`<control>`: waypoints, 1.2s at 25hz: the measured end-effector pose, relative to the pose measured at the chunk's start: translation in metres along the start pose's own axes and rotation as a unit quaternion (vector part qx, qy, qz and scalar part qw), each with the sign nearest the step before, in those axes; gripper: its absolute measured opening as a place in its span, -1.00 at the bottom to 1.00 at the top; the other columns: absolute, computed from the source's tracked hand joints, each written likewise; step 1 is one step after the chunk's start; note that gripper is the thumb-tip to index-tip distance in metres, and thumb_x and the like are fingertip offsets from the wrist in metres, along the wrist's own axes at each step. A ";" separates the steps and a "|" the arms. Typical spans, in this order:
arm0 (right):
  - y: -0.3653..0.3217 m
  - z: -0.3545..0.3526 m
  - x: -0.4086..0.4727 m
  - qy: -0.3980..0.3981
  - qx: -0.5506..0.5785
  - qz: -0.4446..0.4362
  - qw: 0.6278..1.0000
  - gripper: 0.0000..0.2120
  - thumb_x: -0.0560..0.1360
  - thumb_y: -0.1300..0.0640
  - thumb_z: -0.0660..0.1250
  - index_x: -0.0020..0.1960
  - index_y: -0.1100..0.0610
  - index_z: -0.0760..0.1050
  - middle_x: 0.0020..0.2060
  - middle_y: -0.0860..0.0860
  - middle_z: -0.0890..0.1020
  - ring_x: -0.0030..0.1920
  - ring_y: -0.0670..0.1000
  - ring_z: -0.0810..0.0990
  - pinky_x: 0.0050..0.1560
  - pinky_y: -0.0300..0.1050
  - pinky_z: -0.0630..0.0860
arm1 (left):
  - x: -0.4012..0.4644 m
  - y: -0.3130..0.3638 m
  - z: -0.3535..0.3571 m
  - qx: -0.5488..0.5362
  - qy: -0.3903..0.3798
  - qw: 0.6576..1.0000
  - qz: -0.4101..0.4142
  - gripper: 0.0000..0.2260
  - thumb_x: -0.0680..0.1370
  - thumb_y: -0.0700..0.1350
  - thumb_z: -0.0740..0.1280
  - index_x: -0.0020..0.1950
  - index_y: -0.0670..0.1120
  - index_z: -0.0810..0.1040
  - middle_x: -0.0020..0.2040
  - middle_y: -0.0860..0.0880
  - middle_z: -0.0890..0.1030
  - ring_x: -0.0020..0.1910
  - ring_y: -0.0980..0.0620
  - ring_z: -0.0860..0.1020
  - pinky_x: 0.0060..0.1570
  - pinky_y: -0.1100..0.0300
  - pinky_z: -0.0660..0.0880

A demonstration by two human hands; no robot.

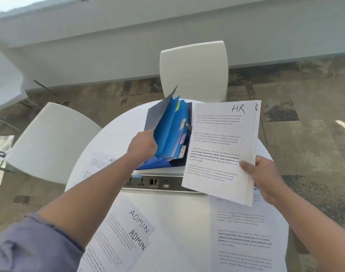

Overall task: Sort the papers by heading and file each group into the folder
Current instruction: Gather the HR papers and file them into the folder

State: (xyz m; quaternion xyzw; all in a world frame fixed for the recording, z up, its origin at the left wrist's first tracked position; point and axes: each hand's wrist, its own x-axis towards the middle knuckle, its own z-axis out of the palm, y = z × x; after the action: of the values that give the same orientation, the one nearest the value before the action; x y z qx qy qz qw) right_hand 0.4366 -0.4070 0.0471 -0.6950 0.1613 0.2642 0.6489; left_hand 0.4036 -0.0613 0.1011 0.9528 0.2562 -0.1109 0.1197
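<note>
A blue expanding folder (170, 134) with coloured tab labels stands open on the far part of the round white table (179, 222). My left hand (143, 147) holds its grey front flap (159, 112) back, fingers inside the first pocket. My right hand (266, 175) grips a small stack of papers headed HR (220, 146) by its right edge, held tilted above the table just right of the folder. Two sheets headed ADMIN (126, 234) lie at the near left. Another ADMIN sheet (101, 163) lies under my left forearm. Further printed sheets (246, 240) lie at the near right.
A grey socket panel (156, 183) is set into the table's middle, just in front of the folder. White chairs stand behind the table (195, 71) and at its left (48, 142). Patterned carpet surrounds the table, and a pale wall runs along the back.
</note>
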 end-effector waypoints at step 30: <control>-0.058 0.155 -0.239 0.105 -0.189 -0.094 0.972 -0.90 0.47 0.39 0.35 -0.11 0.32 0.64 -0.13 0.22 0.75 -0.18 0.20 0.72 -0.14 0.07 0.64 | -0.190 -0.142 0.025 -0.369 -0.099 0.922 0.067 -0.79 0.70 -0.15 0.12 0.06 -0.13 0.54 -0.01 -0.04 0.59 -0.08 0.04 0.57 -0.26 0.22 0.48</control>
State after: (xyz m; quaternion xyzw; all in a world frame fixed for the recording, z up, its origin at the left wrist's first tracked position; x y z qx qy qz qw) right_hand 0.2517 -0.2766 0.2298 -0.8410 0.1099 0.1530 0.5072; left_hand 0.1666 -0.0371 0.1050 0.8402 0.2016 -0.0945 0.4944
